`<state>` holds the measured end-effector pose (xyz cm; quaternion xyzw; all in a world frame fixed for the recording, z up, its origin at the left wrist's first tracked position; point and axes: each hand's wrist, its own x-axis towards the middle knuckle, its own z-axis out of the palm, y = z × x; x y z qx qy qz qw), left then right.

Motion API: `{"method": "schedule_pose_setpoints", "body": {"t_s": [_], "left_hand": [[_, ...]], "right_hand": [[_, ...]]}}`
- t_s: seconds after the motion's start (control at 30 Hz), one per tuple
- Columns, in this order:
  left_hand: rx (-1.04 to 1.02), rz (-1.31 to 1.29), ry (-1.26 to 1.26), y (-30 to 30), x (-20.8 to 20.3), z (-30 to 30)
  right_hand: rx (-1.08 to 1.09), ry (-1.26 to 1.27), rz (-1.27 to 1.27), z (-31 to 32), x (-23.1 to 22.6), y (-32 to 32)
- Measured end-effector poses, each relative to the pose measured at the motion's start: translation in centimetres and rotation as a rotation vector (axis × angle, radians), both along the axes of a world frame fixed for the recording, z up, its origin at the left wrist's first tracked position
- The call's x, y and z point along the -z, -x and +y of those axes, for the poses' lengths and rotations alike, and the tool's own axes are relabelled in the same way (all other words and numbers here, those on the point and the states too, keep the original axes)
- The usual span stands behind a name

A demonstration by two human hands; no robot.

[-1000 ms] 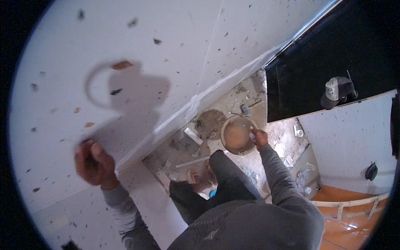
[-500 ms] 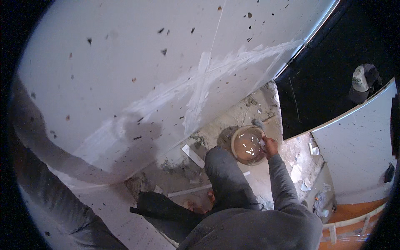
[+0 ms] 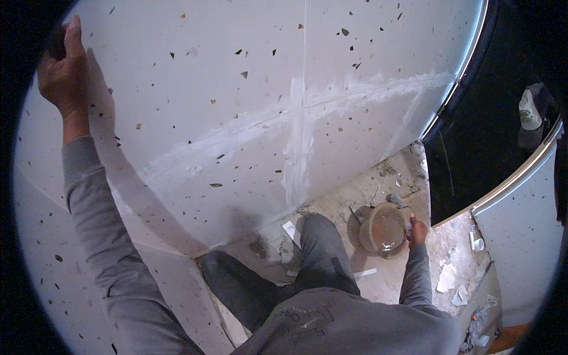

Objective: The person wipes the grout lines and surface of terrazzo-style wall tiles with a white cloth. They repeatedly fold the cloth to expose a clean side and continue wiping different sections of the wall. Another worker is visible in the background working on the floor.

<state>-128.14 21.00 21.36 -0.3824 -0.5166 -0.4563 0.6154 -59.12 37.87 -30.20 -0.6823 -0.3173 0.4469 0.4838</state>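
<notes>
My right hand (image 3: 418, 231) is closed at the right rim of a round bucket (image 3: 365, 228) of murky, shiny liquid. It grips what looks like a small paint roller (image 3: 395, 200), whose grey head rests by the far rim; the handle is mostly covered by my fingers. My left hand (image 3: 65, 80) is raised high at the far left, close to the pale speckled wall (image 3: 236, 83). Its thumb points up, and the other fingers are lost in the dark edge of the view. White filler strips (image 3: 299, 127) cross on the wall.
My bent knees are between wall and bucket on a dusty floor (image 3: 378, 177). White scraps (image 3: 447, 278) and a small white cup (image 3: 478, 244) lie to the right. Beyond is a dark, glossy surface (image 3: 461, 154) with a white-and-grey object (image 3: 532, 109) on it.
My left hand has come into view high on the left against the wall. The view has shifted, so the bucket and my right hand appear lower and further right; the right-hand grip looks the same.
</notes>
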Motion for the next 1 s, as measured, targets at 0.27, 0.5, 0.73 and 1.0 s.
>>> {"method": "schedule_pose_setpoints", "body": {"t_s": [0.27,0.5,0.73,1.0], "left_hand": [[0.298,0.041,-0.146,0.4,-0.1,1.8],[0.294,-0.039,-0.128,-1.9,0.6,2.2],[0.208,0.034,-0.128,-0.6,0.2,2.0],[0.172,0.008,-0.093,0.1,0.2,2.0]], "right_hand": [[-0.254,0.058,0.023,-3.7,-0.4,4.8],[-0.221,-0.056,0.012,-3.8,-0.7,4.1],[-0.269,0.035,-0.119,-5.6,0.7,4.0],[-0.441,-0.053,-0.726,-8.0,-3.6,4.1]]}}
